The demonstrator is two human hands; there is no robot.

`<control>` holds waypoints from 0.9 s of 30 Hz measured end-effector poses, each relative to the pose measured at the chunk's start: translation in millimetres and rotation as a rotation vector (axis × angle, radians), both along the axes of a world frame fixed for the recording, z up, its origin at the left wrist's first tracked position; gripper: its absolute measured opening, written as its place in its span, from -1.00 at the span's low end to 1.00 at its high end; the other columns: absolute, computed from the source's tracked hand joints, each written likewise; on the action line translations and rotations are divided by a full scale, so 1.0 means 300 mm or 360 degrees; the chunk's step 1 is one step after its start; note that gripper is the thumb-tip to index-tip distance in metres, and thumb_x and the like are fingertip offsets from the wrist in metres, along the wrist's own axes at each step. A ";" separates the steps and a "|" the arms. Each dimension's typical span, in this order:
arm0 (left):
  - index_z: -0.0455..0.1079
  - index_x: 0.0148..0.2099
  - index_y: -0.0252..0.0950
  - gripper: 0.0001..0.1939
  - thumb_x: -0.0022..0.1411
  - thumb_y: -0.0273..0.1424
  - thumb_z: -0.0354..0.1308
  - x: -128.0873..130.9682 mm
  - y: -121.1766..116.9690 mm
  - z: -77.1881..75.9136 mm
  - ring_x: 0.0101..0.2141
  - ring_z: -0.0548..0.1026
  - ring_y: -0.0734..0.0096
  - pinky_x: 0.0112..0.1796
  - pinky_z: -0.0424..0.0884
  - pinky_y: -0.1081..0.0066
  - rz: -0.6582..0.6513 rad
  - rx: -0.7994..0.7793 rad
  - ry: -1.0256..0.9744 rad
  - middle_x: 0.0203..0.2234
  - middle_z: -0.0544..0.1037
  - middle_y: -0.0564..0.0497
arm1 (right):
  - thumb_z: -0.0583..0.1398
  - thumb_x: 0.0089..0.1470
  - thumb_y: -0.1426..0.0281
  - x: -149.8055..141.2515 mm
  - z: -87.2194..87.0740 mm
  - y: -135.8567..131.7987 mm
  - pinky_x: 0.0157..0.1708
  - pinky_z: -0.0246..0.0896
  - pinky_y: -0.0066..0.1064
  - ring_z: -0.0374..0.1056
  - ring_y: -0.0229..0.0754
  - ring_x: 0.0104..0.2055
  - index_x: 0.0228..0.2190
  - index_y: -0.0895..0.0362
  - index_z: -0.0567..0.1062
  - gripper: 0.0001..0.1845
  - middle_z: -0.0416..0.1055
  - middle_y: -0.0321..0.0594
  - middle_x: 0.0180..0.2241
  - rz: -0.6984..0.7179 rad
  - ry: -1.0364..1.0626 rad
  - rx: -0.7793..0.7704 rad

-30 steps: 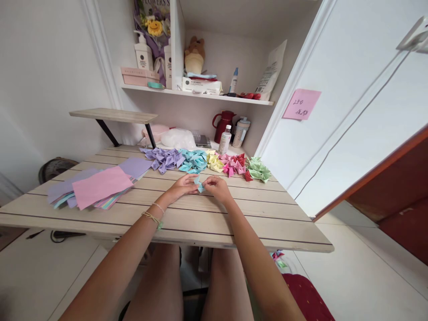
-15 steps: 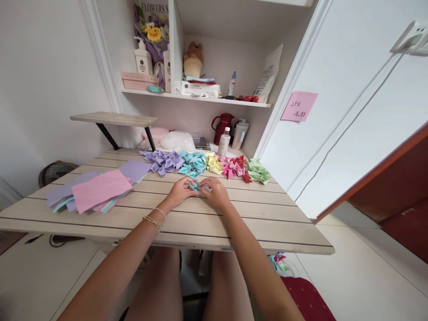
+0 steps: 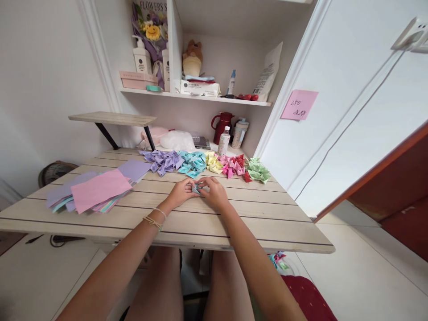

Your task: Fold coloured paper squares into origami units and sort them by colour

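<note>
Between my two hands is a small piece of folded blue paper, just above the tabletop. My left hand grips its left side, thumb and fingers closed on it. From the right, my right hand pinches the same paper. Fingers cover much of it, so its exact folded form is hard to make out. Beyond my hands lie folded paper pieces in colour groups: purple, blue, yellow, pink and red, and green.
Loose coloured sheets, a pink one on top, lie at the left of the slatted table. A clear bottle, a red jug and a tumbler stand behind the folded pieces. A small raised shelf stands back left.
My fingers have shifted on the blue paper, and my right hand's fingertips have come closer to my left. The paper's visible part now looks slightly lower and tilted.
</note>
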State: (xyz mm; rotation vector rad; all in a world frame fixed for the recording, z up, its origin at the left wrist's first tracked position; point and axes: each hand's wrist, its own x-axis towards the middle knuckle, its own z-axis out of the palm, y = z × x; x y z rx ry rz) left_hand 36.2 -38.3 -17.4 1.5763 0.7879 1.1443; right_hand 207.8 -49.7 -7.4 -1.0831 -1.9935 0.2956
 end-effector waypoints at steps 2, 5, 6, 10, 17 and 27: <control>0.20 -0.38 -0.31 -0.59 -0.24 -0.41 0.38 -0.001 0.001 -0.001 -0.35 0.53 0.36 -0.24 0.45 0.29 0.0021 0.0010 0.0018 -0.34 0.52 -0.01 | 0.19 -0.03 0.50 0.000 -0.003 0.002 -0.13 0.19 -0.30 0.29 -0.12 -0.11 -0.23 0.02 0.45 -0.73 0.48 -0.23 -0.34 0.0046 0.0021 -0.0013; 0.19 -0.37 -0.30 -0.60 -0.21 -0.42 0.36 -0.004 0.003 -0.006 -0.34 0.52 0.38 -0.24 0.44 0.30 0.0048 0.0041 0.0057 -0.32 0.51 -0.01 | 0.17 0.00 0.50 0.002 -0.008 0.007 -0.11 0.18 -0.30 0.29 -0.14 -0.11 -0.25 0.03 0.46 -0.77 0.47 -0.22 -0.30 0.0107 0.0023 0.0007; 0.19 -0.37 -0.30 -0.61 -0.20 -0.42 0.35 -0.005 0.003 -0.007 -0.32 0.52 0.38 -0.22 0.43 0.30 0.0046 0.0057 0.0070 -0.31 0.51 -0.01 | 0.16 0.01 0.50 0.003 -0.009 0.008 -0.11 0.19 -0.30 0.29 -0.14 -0.11 -0.27 0.04 0.47 -0.78 0.47 -0.21 -0.30 0.0120 0.0024 0.0010; 0.19 -0.35 -0.30 -0.67 -0.11 -0.40 0.30 -0.005 0.009 -0.011 -0.24 0.49 0.38 -0.21 0.41 0.35 0.0025 0.0117 0.0093 -0.28 0.50 -0.02 | 0.14 0.04 0.44 0.003 -0.008 0.010 -0.08 0.17 -0.28 0.29 -0.15 -0.13 -0.32 0.07 0.49 -0.85 0.46 -0.19 -0.30 0.0177 0.0090 0.0006; 0.13 -0.27 -0.28 -0.56 -0.11 -0.33 0.31 0.000 0.014 0.015 -0.26 0.52 0.31 -0.26 0.42 0.34 0.0114 0.0046 -0.0221 -0.31 0.53 -0.06 | 0.29 -0.18 0.25 -0.001 -0.024 0.022 -0.32 0.30 -0.38 0.33 -0.17 -0.19 -0.07 0.09 0.36 -0.42 0.35 -0.10 -0.09 0.0196 0.0580 -0.0259; 0.27 -0.21 -0.34 -0.48 -0.24 -0.35 0.39 -0.011 0.009 0.015 -0.53 0.52 0.38 -0.43 0.46 0.39 0.0200 -0.0185 -0.0151 -0.58 0.52 0.05 | 0.34 -0.33 0.13 0.007 -0.062 0.048 -0.48 0.27 -0.39 0.38 -0.17 -0.47 -0.42 0.19 0.47 -0.55 0.46 -0.20 -0.52 0.0203 0.0978 -0.0734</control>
